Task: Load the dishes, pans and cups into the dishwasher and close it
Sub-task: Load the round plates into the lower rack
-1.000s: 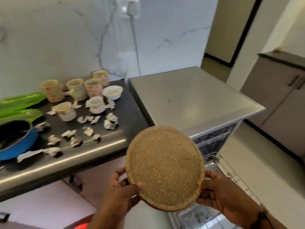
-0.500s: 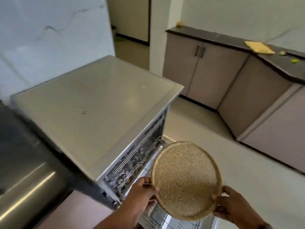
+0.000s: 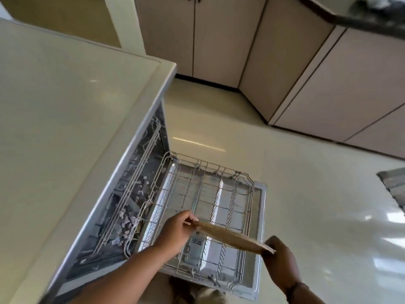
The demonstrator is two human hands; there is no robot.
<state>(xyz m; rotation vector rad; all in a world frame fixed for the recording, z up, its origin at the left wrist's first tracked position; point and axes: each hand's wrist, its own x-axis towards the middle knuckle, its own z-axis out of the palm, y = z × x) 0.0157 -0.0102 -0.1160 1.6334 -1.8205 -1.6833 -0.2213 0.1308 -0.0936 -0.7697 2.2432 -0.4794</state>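
I hold a round tan speckled plate edge-on over the pulled-out wire lower rack of the open dishwasher. My left hand pinches the plate's left rim. My right hand grips its right rim. The plate is tilted, its right end lower. The rack rests on the lowered dishwasher door, and no dishes show in it. An upper rack shows dimly inside the dishwasher opening.
The dishwasher's flat pale top fills the left. Beige cabinets run along the back and right under a dark counter. Glossy floor lies to the right of the door. A grey object pokes in at the right edge.
The view swung from the counter with cups down to the dishwasher rack. The plate went from facing me to edge-on and lower, over the rack, still in both hands.
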